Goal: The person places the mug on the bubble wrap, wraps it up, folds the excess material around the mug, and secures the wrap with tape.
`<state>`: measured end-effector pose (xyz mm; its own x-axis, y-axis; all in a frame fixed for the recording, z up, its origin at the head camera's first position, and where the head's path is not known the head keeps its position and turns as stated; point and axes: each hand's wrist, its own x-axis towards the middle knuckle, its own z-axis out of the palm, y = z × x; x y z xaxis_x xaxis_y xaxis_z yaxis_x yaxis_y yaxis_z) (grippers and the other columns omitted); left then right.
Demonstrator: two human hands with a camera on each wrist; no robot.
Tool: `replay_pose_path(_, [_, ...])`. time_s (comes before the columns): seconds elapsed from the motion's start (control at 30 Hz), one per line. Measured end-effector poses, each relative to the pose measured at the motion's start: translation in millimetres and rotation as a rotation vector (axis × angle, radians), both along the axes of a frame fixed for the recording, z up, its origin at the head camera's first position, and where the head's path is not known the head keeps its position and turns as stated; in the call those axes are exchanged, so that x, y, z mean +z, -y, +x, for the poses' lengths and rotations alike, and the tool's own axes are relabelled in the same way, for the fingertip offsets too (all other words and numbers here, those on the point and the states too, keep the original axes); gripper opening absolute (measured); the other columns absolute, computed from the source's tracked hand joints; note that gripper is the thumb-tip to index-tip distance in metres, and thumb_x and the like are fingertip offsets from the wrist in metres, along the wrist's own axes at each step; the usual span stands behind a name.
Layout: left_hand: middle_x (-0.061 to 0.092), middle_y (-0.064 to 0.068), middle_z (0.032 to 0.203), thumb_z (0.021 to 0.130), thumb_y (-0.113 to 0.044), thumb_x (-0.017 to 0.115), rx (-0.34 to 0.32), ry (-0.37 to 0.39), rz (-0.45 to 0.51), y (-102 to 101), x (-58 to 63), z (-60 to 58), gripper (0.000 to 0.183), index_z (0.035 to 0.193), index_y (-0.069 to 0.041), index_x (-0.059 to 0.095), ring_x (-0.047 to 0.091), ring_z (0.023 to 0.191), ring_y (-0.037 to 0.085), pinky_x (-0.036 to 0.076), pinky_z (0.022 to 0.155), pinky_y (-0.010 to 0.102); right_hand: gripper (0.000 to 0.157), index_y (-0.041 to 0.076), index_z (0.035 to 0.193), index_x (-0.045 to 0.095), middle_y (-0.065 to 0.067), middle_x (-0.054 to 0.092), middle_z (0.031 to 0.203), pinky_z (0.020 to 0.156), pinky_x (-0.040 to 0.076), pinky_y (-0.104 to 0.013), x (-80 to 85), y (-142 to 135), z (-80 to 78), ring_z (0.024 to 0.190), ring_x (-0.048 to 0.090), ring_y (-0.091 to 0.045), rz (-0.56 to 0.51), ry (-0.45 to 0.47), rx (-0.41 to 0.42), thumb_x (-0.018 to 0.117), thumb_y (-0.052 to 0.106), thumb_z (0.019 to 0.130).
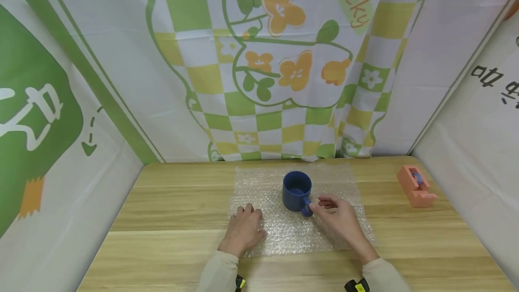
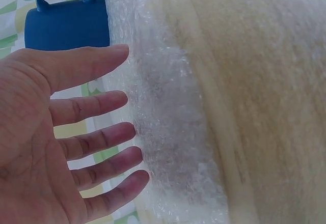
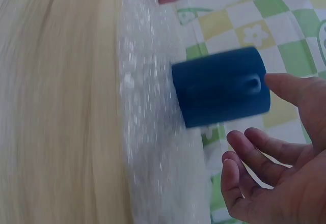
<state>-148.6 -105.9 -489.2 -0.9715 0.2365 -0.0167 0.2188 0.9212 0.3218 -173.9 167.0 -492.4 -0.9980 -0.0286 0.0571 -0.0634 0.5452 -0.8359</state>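
Landmark: we place everything by the bubble-wrap sheet [image 1: 279, 240], laid out on the wood-grain tabletop [image 1: 162, 233].
Blue mug [image 1: 292, 198]: it stands on the sheet, about midway between the sheet's left and right edges and past its middle, towards the far edge.
Long axis: the line from base to mouth runs upright, and we see the mouth facing up.
Handle [image 1: 307, 211]: it points towards the sheet's near edge, turned a little to the right.
Right hand [image 1: 342, 221]: over the right part of the sheet, its thumb tip is at the handle; we cannot tell whether it touches. The other fingers are loosely bent, apart from the mug, pinching nothing.
Left hand [image 1: 243, 231]: at the sheet's left edge, fingers spread apart and holding nothing; we cannot tell how firmly the tips press.
Step in hand: we judge it to be taking hold of the mug or letting go of it; these views leave both possible.
Doing it well: we should meet the handle from 2 sides, thumb against forefinger, keep the mouth level, and move straight up or down so the base does not drag the wrap. Light left-hand pressure would stop the sheet sliding.
Salmon-pink tape dispenser [image 1: 422, 200]: well beyond the sheet's right edge.
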Motion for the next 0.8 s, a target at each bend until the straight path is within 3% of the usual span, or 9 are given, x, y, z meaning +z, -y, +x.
replay_pose_path(0.2, [0.059, 0.013, 0.100, 0.081, -0.022, 0.079, 0.008, 0.004, 0.007, -1.3, 2.1, -2.3, 0.031, 0.103, -0.003, 0.070, 0.056, 0.093, 0.034, 0.051, 0.078, 0.053, 0.050, -0.004, 0.126, 0.066, -0.017, 0.071, 0.112, 0.089, 0.056, -0.046, -1.3, -17.5, 1.0, 0.104, 0.067, -0.032, 0.075, -0.031, 0.028, 0.078, 0.030, 0.091])
replay_pose_path(0.5, [0.062, 0.015, 0.105, 0.084, -0.022, 0.078, -0.002, -0.062, 0.030, -5.1, 5.2, -6.5, 0.035, 0.111, -0.002, 0.071, 0.059, 0.095, 0.035, 0.053, 0.077, 0.052, 0.041, -0.005, 0.113, 0.070, -0.020, 0.070, 0.108, 0.092, 0.047, -0.056, -9.8, -35.5, 6.5, 0.104, 0.061, -0.041, 0.345, -0.271, 0.053, 0.083, 0.021, 0.084])
replay_pose_path(0.8, [0.063, 0.016, 0.108, 0.090, -0.020, 0.073, -0.008, -0.183, 0.090, -10.9, 11.4, -17.7, 0.033, 0.118, -0.001, 0.069, 0.060, 0.098, 0.037, 0.055, 0.077, 0.050, 0.047, 0.001, 0.115, 0.071, -0.018, 0.065, 0.113, 0.093, 0.044, -0.060, -20.8, -45.6, 15.5, 0.107, 0.056, -0.040, 0.562, -0.252, 0.142, 0.085, 0.031, 0.081])
